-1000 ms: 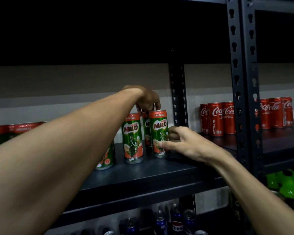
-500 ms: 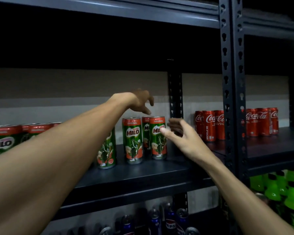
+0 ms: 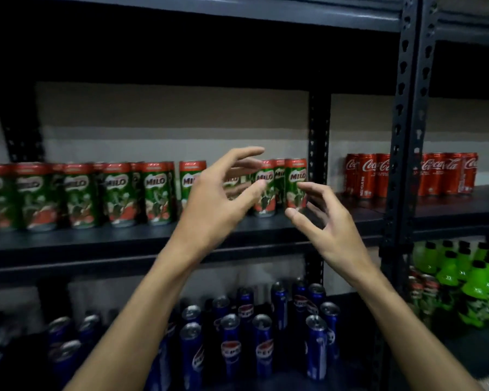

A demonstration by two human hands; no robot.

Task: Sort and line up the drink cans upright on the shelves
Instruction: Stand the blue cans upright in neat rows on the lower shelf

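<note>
**Left hand (image 3: pixel 218 204) and right hand (image 3: pixel 333 235) free before the green cans (image 3: pixel 119 193)**

Both hold nothing, fingers spread and loosely bent. The green cans stand upright in a row on the middle shelf (image 3: pixel 96 244), from 9 o'clock to centre. Red cans (image 3: pixel 378 176) stand at 3 o'clock; blue cans (image 3: pixel 261 348) at 6 o'clock, one shelf down.

Both hands empty (fingers spread) before Milo cans (image 3: pixel 158 193).

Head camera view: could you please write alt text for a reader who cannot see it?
The left hand and right hand hover open and empty before a row of upright Milo cans on a dark shelf; Coca-Cola cans stand to the right, Pepsi cans below.
</note>
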